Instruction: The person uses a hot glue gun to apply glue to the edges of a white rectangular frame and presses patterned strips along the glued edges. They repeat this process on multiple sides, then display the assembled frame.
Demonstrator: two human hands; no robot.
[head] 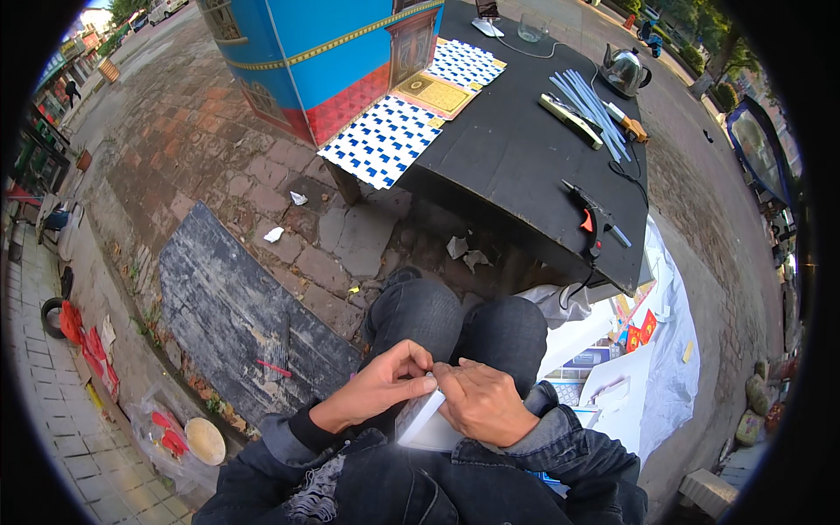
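A small white box-like piece, perhaps of card or foam board, rests in my lap. My left hand pinches its upper end between thumb and fingers. My right hand lies over its right side, fingertips meeting those of my left hand. Before me on the black table lie a hot glue gun with a glue stick in it, a bundle of glue sticks and a white-and-green utility knife. A blue and red model building stands at the table's left end, beside blue-and-white patterned sheets.
A steel kettle, a glass and a phone stand are at the table's far end. A dark board lies on the paving at left. White sheets and printed scraps fill a plastic sheet at right.
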